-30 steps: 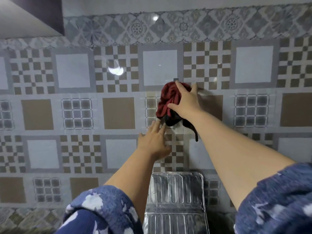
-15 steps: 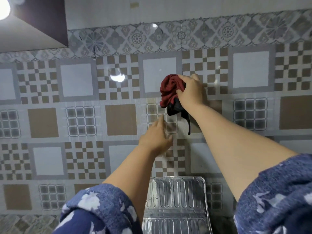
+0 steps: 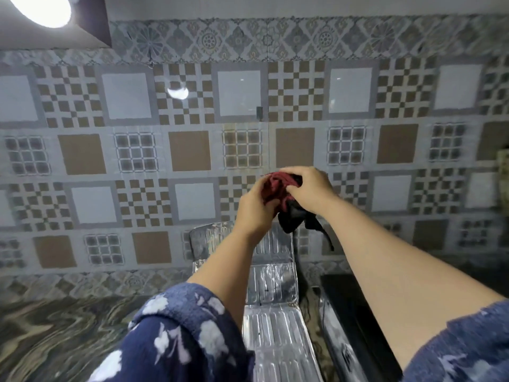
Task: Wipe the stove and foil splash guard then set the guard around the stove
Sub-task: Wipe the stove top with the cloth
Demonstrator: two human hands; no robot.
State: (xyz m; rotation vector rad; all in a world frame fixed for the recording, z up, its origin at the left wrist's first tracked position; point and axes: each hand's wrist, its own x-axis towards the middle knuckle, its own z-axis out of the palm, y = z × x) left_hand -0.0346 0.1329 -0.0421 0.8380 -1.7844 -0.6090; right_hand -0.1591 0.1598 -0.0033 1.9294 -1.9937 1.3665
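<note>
Both hands met in front of the tiled wall [image 3: 190, 155]. The right hand [image 3: 309, 188] was curled over the top of the red and black cloth [image 3: 278, 188], fingers closed on it. The left hand [image 3: 254, 209], which a second before had lain flat against the tiles below the cloth, had come off the wall and closed on the cloth's left side, so that the bundle was gripped between the two. The cloth, earlier pressed higher on the wall, was lower, and a dark strip hung from it. Below the hands the foil splash guard [image 3: 275, 321] leaned against the wall, its lower panels running out over the marbled countertop [image 3: 55, 334]. The black stove [image 3: 355, 321] had come into sight just to the right of the guard. A ceiling light [image 3: 41, 8] also showed at upper left.
</note>
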